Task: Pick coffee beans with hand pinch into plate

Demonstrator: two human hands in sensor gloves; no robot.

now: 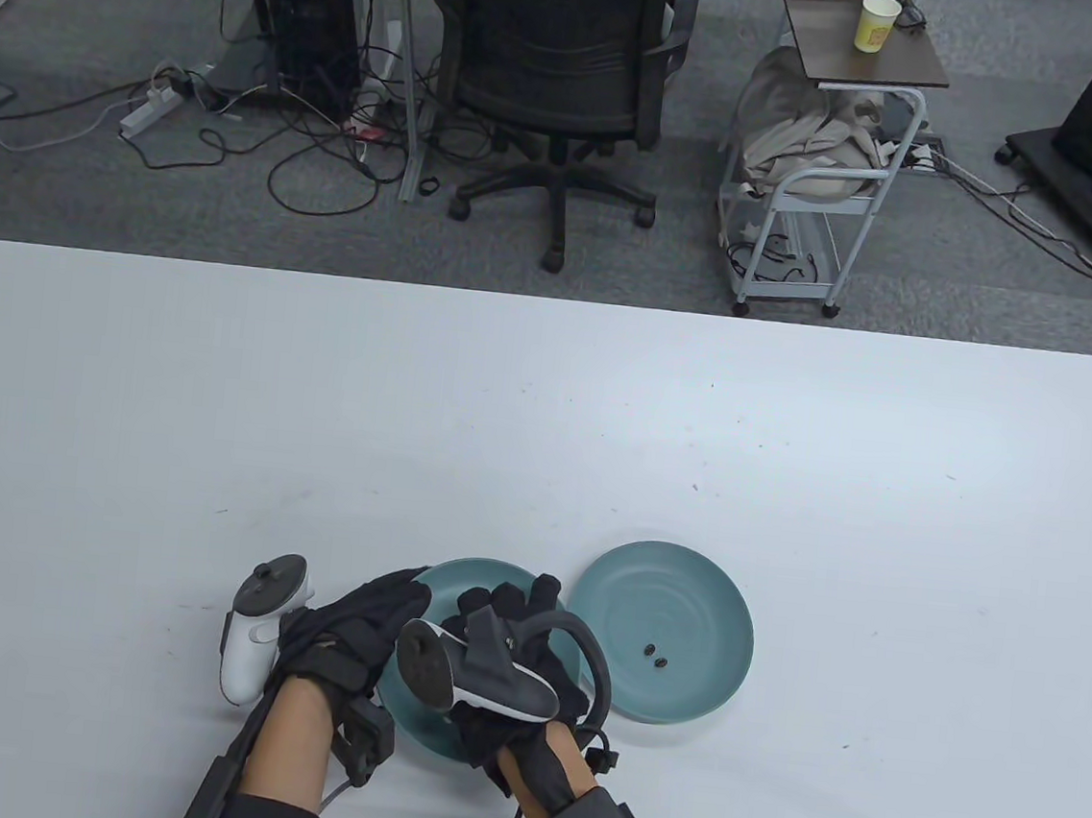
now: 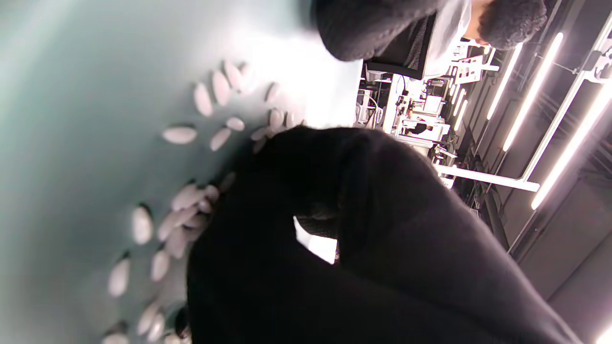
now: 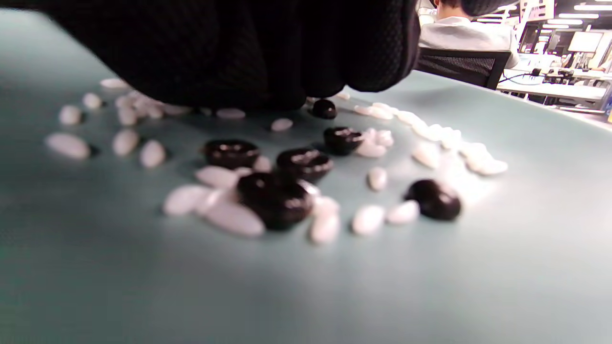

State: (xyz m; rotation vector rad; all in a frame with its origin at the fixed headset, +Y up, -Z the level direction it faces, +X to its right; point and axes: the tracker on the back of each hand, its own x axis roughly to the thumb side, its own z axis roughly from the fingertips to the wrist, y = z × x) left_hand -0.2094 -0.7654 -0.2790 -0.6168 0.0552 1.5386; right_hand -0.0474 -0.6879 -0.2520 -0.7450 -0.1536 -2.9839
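Observation:
Two teal plates lie near the table's front edge. The left plate (image 1: 453, 576) holds dark coffee beans (image 3: 275, 196) mixed with several white seeds (image 3: 234, 217). My right hand (image 1: 512, 606) is lowered over this plate, and its gloved fingers (image 3: 248, 57) come down close together onto the beans and seeds. Whether they pinch a bean is hidden. My left hand (image 1: 397, 599) lies at that plate's left rim, with its glove (image 2: 363, 229) curled over the seeds (image 2: 179, 135). The right plate (image 1: 702, 694) holds two coffee beans (image 1: 656, 656).
The two plates almost touch. The white table (image 1: 544, 428) stretches far behind and to both sides of them. An office chair (image 1: 559, 73) and a cart (image 1: 820, 165) stand on the floor beyond the table's far edge.

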